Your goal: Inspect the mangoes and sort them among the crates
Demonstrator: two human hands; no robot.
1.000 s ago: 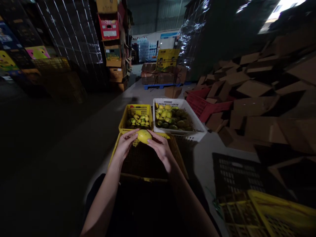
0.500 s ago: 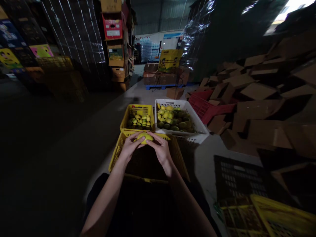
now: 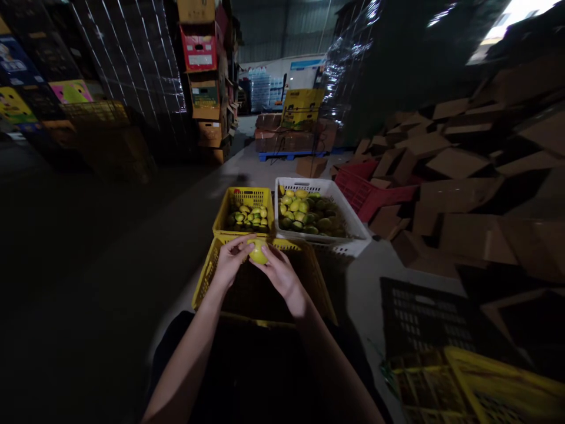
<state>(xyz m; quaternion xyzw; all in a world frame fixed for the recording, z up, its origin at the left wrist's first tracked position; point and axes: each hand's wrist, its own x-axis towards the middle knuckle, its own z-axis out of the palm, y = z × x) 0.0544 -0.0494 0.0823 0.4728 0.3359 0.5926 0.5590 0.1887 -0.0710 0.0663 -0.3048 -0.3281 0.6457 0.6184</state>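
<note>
A yellow-green lemon (image 3: 258, 252) is held between my two hands, above the near yellow crate (image 3: 206, 277). My left hand (image 3: 230, 262) grips its left side with thumb and fingers. On the other side, my right hand (image 3: 279, 270) is closed round it, thumb on top. The inside of the near crate is dark, so its bottom cannot be made out. Just beyond stands a smaller yellow crate (image 3: 219, 213) with several small green and yellow lemons (image 3: 251, 219). To its right, a white crate (image 3: 348, 215) holds many larger yellow and green lemons (image 3: 302, 207).
Flattened and open cardboard boxes (image 3: 468, 194) are heaped on the right, with a red crate (image 3: 368, 191) among them. A black crate (image 3: 424, 315) and a yellow crate (image 3: 498, 383) lie at lower right. Stacked cartons (image 3: 205, 94) and a blue pallet (image 3: 282, 156) stand farther back.
The lemon has been turned in my hands, from lying sideways to showing a rounder end. My right hand has shifted slightly down and left.
</note>
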